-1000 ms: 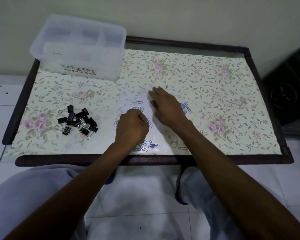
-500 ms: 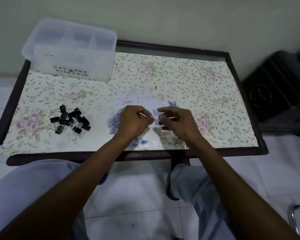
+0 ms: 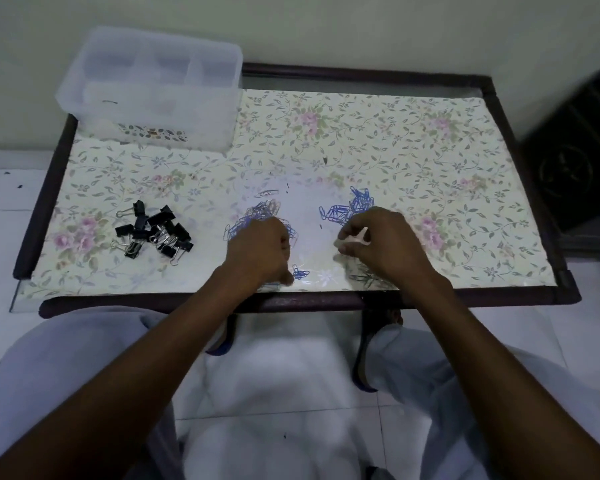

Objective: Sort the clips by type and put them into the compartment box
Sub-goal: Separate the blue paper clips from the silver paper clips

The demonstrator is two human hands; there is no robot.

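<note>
My left hand (image 3: 260, 252) rests as a closed fist on a mixed heap of blue and silver paper clips (image 3: 257, 213) at the middle of the table; its palm is hidden. My right hand (image 3: 388, 242) pinches a small pale clip (image 3: 358, 239) between thumb and fingers, just in front of a separate pile of blue paper clips (image 3: 347, 209). Two or three blue clips (image 3: 300, 272) lie between my wrists. Black binder clips (image 3: 153, 233) sit in a heap at the left. The clear compartment box (image 3: 153, 109) stands at the back left corner.
The table (image 3: 378, 147) has a floral covering and a dark raised frame (image 3: 326, 301) all round. A wall runs close behind it. A dark object (image 3: 579, 161) stands on the floor to the right. My knees are under the front edge.
My hands met over the middle and then parted. The pale clip went from between both hands to my right hand alone, and my left fist dropped back onto the mixed heap.
</note>
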